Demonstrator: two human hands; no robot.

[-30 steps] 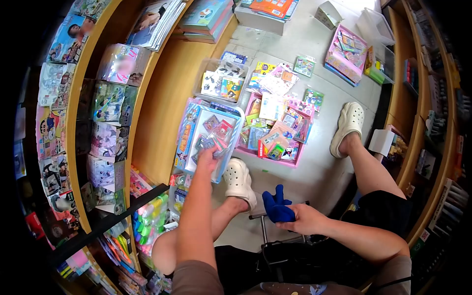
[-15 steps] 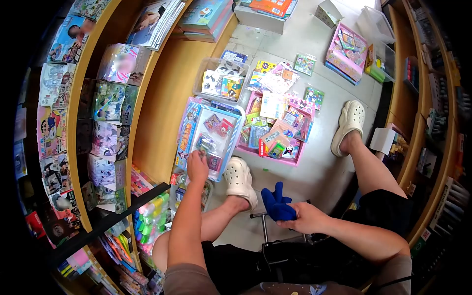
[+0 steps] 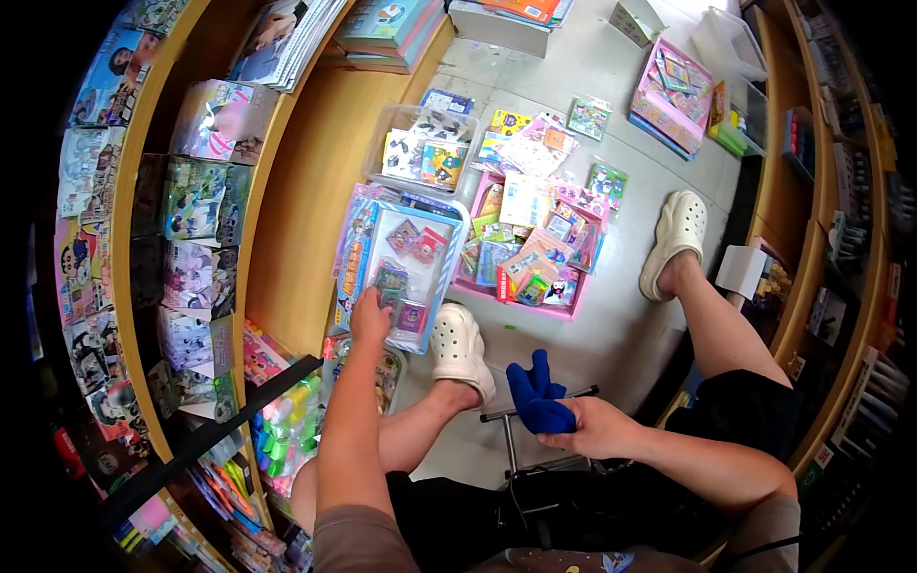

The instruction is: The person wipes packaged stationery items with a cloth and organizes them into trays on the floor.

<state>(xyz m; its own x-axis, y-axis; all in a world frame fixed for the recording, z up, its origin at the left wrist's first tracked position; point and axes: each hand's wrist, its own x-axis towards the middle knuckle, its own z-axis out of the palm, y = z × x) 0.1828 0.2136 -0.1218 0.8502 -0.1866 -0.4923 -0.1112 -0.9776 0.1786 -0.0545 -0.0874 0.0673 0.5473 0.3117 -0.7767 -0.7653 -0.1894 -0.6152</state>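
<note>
My left hand [image 3: 371,320] reaches into a blue-and-white box tray [image 3: 441,291], its fingers closed at the lower edge of a small clear-wrapped card packet [image 3: 392,279]. In the same tray lie a red packet [image 3: 429,245], a greyish packet [image 3: 404,234] and a purple one [image 3: 412,316]. In front of my lap, my right hand [image 3: 602,428] is closed around a bunched blue cloth item [image 3: 538,393] with finger-like lobes, possibly a glove.
A pink box [image 3: 576,307] full of assorted packets stands right of the tray. Behind it is a clear plastic bin [image 3: 380,172]. My clogs [image 3: 457,344] flank the pink box. Wooden shelves [image 3: 306,220] rise at left and right; a metal stool frame [image 3: 511,444] is below my hand.
My left hand has shifted slightly left and up, and the packet at its fingers now lies flatter in the tray. My right hand stays in place with the blue cloth item.
</note>
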